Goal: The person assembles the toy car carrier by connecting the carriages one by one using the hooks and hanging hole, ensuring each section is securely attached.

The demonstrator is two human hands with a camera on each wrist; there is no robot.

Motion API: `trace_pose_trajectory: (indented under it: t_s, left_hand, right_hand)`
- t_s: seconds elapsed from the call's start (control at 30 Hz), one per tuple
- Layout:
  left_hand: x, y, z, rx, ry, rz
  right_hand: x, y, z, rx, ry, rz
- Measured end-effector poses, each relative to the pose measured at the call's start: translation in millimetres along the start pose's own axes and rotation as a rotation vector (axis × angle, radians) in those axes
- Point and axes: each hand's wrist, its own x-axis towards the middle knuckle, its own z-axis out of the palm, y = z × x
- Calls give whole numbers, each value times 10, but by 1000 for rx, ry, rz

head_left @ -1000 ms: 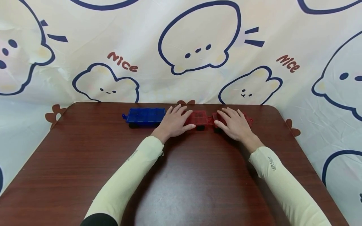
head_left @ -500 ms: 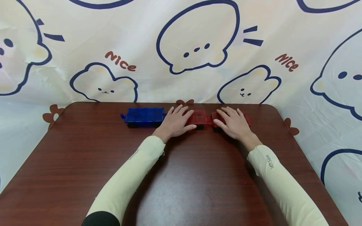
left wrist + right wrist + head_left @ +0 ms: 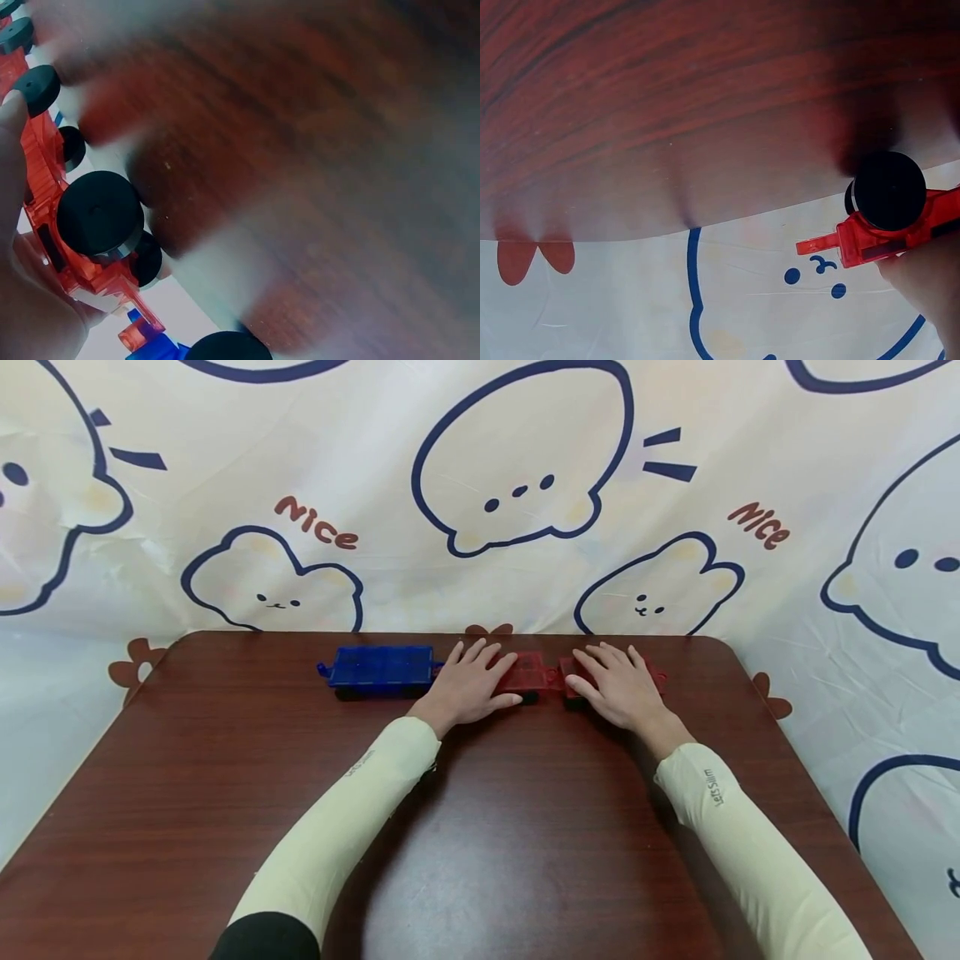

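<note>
A row of toy train cars stands near the table's far edge. At its left is a blue wagon (image 3: 380, 668) with black wheels and a hook on its left end. My left hand (image 3: 467, 683) rests across the left part of a see-through red wagon (image 3: 524, 672), its fingers spread and the thumb along the near side. Over the rightmost red car (image 3: 567, 680), mostly covered, lies my right hand (image 3: 618, 687) with fingers extended. In the left wrist view, blue parts adjoin the red wagon's end. A red bar juts from the right car (image 3: 874, 238) in the right wrist view.
The brown wooden table (image 3: 480, 843) has rounded far corners. A cream cloth (image 3: 390, 468) with cartoon outlines and the word "Nice" hangs behind it and down both sides. Pale sleeves (image 3: 337, 827) cover both forearms.
The view has shifted slightly, moving the whole scene a little left in the picture. The left hand sits marginally farther from the blue wagon; the right hand has hardly moved.
</note>
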Motion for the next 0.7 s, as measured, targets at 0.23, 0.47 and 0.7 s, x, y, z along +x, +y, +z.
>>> trace_pose_trajectory:
  t_s: [0.23, 0.47, 0.7]
  left_hand:
    - [11, -2, 33, 4, 2, 3]
    - [-11, -10, 49, 35, -9, 0]
    - [26, -18, 77, 25, 3, 17]
  right_hand:
    - [10, -22, 22, -5, -24, -1]
    - [29, -36, 49, -17, -48, 0]
    - [34, -14, 27, -27, -83, 17]
